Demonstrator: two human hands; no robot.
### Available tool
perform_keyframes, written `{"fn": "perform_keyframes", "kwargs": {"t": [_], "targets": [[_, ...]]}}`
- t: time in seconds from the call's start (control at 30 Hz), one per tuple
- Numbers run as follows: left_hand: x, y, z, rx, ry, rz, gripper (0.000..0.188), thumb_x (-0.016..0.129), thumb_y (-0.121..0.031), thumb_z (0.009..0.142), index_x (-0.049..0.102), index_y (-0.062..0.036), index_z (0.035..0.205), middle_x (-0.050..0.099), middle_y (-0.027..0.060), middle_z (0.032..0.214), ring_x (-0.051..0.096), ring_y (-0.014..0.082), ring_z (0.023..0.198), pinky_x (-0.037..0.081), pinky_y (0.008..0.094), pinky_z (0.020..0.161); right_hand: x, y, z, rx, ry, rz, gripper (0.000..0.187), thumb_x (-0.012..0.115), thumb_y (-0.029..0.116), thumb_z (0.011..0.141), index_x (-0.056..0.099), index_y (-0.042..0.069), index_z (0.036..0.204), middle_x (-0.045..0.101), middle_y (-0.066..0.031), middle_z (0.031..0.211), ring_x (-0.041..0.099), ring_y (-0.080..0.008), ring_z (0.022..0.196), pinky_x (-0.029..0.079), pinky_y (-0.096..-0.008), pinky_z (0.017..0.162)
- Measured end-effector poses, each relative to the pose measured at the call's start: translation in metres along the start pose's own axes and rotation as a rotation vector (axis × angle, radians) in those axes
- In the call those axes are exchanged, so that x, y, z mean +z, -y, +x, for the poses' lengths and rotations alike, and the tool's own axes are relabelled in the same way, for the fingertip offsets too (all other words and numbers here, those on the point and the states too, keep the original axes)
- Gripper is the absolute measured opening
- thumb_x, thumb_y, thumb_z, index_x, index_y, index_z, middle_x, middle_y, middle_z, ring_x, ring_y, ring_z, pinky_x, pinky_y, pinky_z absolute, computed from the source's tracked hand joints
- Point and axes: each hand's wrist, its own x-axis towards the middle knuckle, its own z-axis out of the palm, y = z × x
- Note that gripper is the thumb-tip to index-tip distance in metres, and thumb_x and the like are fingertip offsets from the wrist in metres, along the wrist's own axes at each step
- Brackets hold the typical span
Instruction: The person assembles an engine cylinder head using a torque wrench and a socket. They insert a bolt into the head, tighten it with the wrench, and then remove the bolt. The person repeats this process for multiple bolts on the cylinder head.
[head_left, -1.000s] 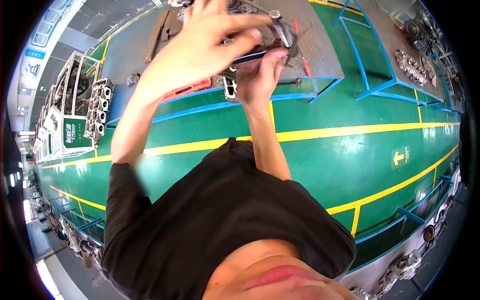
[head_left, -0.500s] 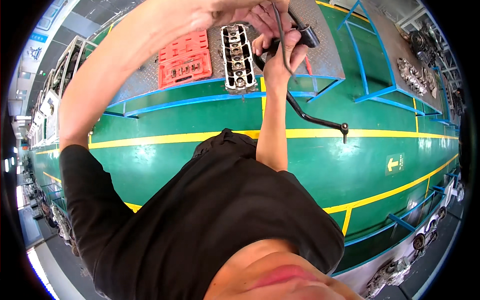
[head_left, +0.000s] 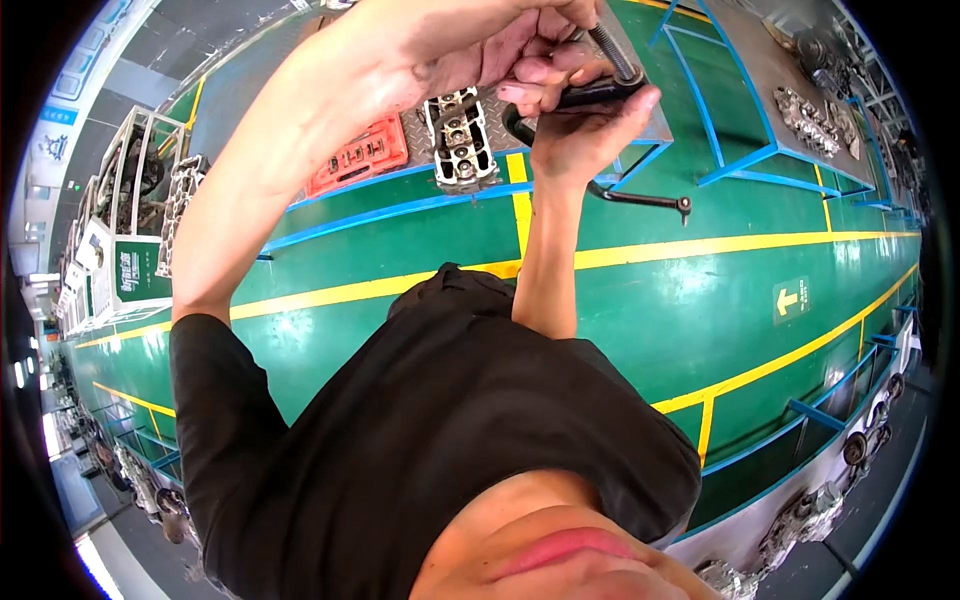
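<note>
A black valve spring compressor, with a threaded screw and a long bent frame, is held up between my hands above the bench's front edge. My left hand reaches across from the left, its fingers curled at the screw and the black sleeve. From below, my right hand supports the sleeve with its thumb stretched along it; its other fingers are partly hidden. The compressor's bent arm sticks out to the right past my right wrist. Left of my hands, a cylinder head lies at the bench's front edge.
A red tool case lies open left of the cylinder head, partly behind my left forearm. The steel-topped bench has a blue frame. Another blue-framed bench at right carries metal engine parts. The green floor has yellow lines.
The compressor has turned in my hands, its bent arm now higher and shorter in view. My right thumb has stretched out. The view has shifted, with the case and cylinder head more covered by my left arm.
</note>
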Motion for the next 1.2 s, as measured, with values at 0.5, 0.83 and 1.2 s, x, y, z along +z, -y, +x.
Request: {"fn": "perform_keyframes", "kwargs": {"t": [0.5, 0.83, 1.2], "targets": [[-0.051, 0.055, 0.034, 0.343, -0.470, 0.420, 0.023, 0.048, -0.022, 0.093, 0.054, -0.0080, 0.075, 0.044, 0.0007, 0.058, 0.038, 0.0129, 0.048, 0.030, 0.0319, 0.044, -0.003, -0.053, -0.013, 0.143, -0.086, -0.122, 0.065, 0.042, 0.075, 0.091, 0.046, 0.010, 0.084, 0.036, 0.0006, 0.056, 0.031, -0.0101, 0.046, 0.022, -0.0260, 0.042], [-0.127, 0.054, 0.047, -0.217, -0.493, 0.210, 0.014, 0.044, -0.007, 0.083, 0.041, -0.0125, 0.071, 0.037, 0.0002, 0.059, 0.027, 0.0082, 0.043, 0.018, 0.0245, 0.039, 0.000, -0.094, -0.028, 0.221, -0.175, -0.340, 0.049, 0.046, 0.054, 0.103, 0.047, 0.013, 0.076, 0.040, 0.0059, 0.059, 0.036, -0.0055, 0.049, 0.030, -0.0236, 0.044], [-0.100, 0.090, 0.020, 0.200, -0.649, 0.329, 0.016, 0.042, -0.017, 0.101, 0.054, -0.0064, 0.102, 0.045, -0.0004, 0.062, 0.037, 0.0097, 0.046, 0.027, 0.0280, 0.040, -0.009, -0.087, -0.045, 0.116, -0.066, -0.598, 0.055, 0.047, 0.062, 0.099, 0.049, 0.011, 0.078, 0.046, 0.0030, 0.062, 0.041, -0.0087, 0.055, 0.031, -0.0265, 0.048]]}}
